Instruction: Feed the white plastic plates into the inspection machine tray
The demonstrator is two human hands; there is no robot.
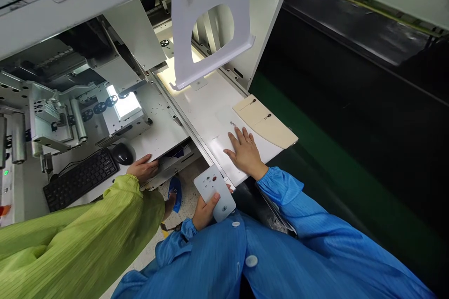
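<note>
My left hand (204, 211) grips a light grey plate (211, 188) with rounded corners, close to my body. The plate bears several small marks, one red, and a dark round mark near its lower end. My right hand (246, 153) lies flat with its fingers spread on the white work surface (199, 114). Just beyond its fingertips is a small cluster of dark marks (233, 123) too small to make out. To the right of that hand rests a cream board (270, 126) with one curved edge and two small dark pieces on it.
A co-worker's hand (143, 168) in a green sleeve rests by a black mouse (122, 153) and keyboard (82, 180). A white sheet with a cut-out (182, 23) hangs over the lit end of the surface. Metal rollers (77, 119) stand at left.
</note>
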